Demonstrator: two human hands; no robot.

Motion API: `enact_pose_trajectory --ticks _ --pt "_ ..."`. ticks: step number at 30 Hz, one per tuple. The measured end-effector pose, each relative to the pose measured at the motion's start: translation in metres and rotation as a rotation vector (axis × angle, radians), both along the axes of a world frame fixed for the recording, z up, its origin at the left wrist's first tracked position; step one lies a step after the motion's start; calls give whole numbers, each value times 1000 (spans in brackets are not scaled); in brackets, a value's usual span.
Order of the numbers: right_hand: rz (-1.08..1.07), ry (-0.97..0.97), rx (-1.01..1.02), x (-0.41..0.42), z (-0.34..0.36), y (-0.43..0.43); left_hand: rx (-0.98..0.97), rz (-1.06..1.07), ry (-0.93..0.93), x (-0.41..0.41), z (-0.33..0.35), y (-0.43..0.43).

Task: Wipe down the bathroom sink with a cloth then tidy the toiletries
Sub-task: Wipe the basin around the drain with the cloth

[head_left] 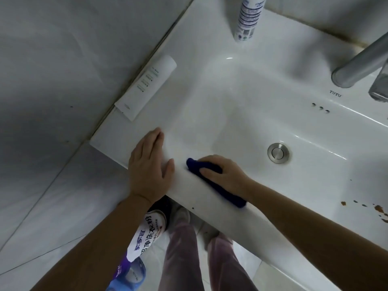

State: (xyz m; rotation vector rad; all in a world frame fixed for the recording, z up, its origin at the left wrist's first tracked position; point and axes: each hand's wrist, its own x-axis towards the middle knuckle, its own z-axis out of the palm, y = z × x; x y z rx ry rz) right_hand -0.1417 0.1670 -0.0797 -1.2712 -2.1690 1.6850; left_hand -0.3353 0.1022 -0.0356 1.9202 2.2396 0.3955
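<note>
The white sink (241,97) fills the middle and right of the view. My right hand (222,173) presses a dark blue cloth (218,185) against the sink's front rim, just inside the basin edge. My left hand (149,164) lies flat, fingers together, on the rim's front left corner, a short gap from the cloth. A white tube (147,87) lies on the left ledge along the wall. A white spray can (248,17) with blue print stands at the back ledge.
A metal faucet spout (357,64) reaches in from the right, above the round drain plug (278,153). Rust spots (378,208) mark the front right rim. Below the sink, a detergent bag (147,238) and my legs (184,248) stand on the tiled floor.
</note>
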Motion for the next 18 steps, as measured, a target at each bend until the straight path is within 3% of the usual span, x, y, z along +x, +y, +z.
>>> enact_pose_trajectory --ticks 3,6,11,15,18 --pt "-139 -123 55 68 -8 -14 5 -1 -1 0 1 0" --pt "-198 -288 118 48 -23 3 10 2 1 1 2 0" --pt "15 3 134 -14 15 -1 -1 18 -7 2 5 -1" --pt "12 -60 404 47 60 -61 -25 14 -36 1 4 -1" --pt "-68 -129 570 37 72 -88 -23 23 -56 1 3 -3"
